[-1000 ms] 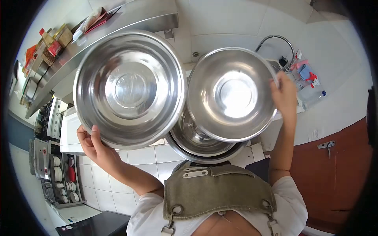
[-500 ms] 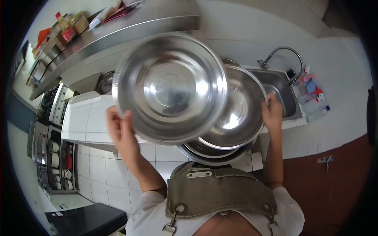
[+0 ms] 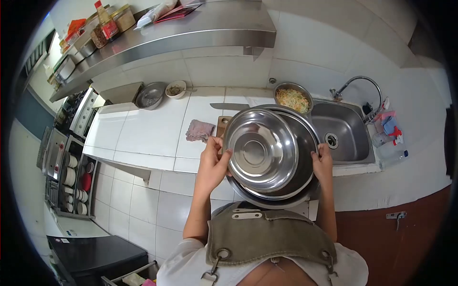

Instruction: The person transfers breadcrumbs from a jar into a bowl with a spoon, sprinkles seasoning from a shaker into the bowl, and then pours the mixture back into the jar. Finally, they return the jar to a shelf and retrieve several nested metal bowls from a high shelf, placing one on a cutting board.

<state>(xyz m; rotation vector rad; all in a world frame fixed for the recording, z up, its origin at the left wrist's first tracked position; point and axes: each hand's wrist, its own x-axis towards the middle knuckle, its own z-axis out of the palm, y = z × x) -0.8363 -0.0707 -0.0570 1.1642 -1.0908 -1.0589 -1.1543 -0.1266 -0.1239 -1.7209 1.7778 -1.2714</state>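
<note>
My left hand [image 3: 213, 162] grips the left rim of a shiny steel bowl [image 3: 257, 151], thumb on the rim. This bowl is tilted over a wider steel bowl [image 3: 306, 138], whose right rim my right hand [image 3: 323, 164] holds. Under both is a large steel basin [image 3: 274, 204] at the counter's front edge. A wooden board [image 3: 223, 125] shows partly to the left of the bowls, with a knife [image 3: 229, 106] behind it. A pink cloth [image 3: 199, 130] lies on the white tiles to the left.
Behind the bowls stands a pot of shredded food [image 3: 292, 98]. At right are the sink [image 3: 350, 128], its faucet [image 3: 358, 80] and bottles [image 3: 393, 155]. A steel shelf [image 3: 191, 40] overhangs the counter; a small bowl [image 3: 176, 89] and a metal bowl [image 3: 150, 95] sit beneath.
The bowl in my left hand has moved right and down, over the wider bowl. The cloth, knife, board and pot of food have come into view.
</note>
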